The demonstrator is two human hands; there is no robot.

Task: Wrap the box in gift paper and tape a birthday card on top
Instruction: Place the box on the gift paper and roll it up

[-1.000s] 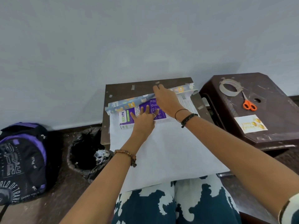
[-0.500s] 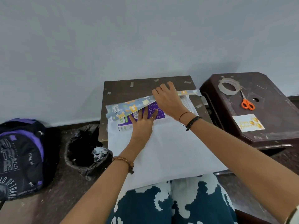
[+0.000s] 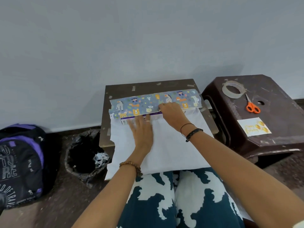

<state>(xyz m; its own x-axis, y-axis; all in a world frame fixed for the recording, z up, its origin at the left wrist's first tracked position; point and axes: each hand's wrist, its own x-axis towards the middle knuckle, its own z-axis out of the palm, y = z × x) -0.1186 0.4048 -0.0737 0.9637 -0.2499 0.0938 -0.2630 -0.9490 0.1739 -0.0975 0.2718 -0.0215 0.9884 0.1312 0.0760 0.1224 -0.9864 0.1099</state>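
Note:
A sheet of gift paper [image 3: 172, 145] lies white side up across the small brown table [image 3: 148, 87] and my lap. Its far edge is folded toward me, showing a blue animal-print strip [image 3: 136, 105] over the purple box [image 3: 156, 114]; only a thin sliver of the box shows. My left hand [image 3: 142, 132] lies flat with spread fingers on the box's near edge and the white paper. My right hand [image 3: 172, 115] holds the printed flap's edge down on the box with curled fingers. The birthday card [image 3: 253, 126] lies on the dark stool [image 3: 279, 129] at the right.
On the stool also lie a roll of clear tape [image 3: 232, 89] and orange-handled scissors [image 3: 251, 105]. A bin with a black liner [image 3: 85, 155] stands on the floor left of the table, and a black and purple backpack [image 3: 19, 162] sits further left. A grey wall rises behind.
The printed flap has been pulled further toward me and now covers nearly all of the box. My left hand slid back toward me; my right hand came down with the flap.

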